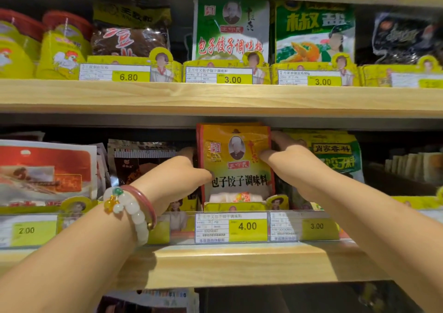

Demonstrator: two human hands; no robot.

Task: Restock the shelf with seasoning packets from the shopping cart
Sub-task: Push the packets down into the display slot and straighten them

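The yellow seasoning packets (236,164) stood upright as a small stack on the lower wooden shelf (239,264), just above the 4.00 price tag (231,227). The front packet was orange-yellow, with a round portrait, a red logo and a line of black characters across its middle. The left hand (178,178) grasped the stack's edge at nine o'clock; the right hand (291,161) pinched its upper corner at two o'clock, thumb in front. Beaded bracelets (134,210) circled the left wrist.
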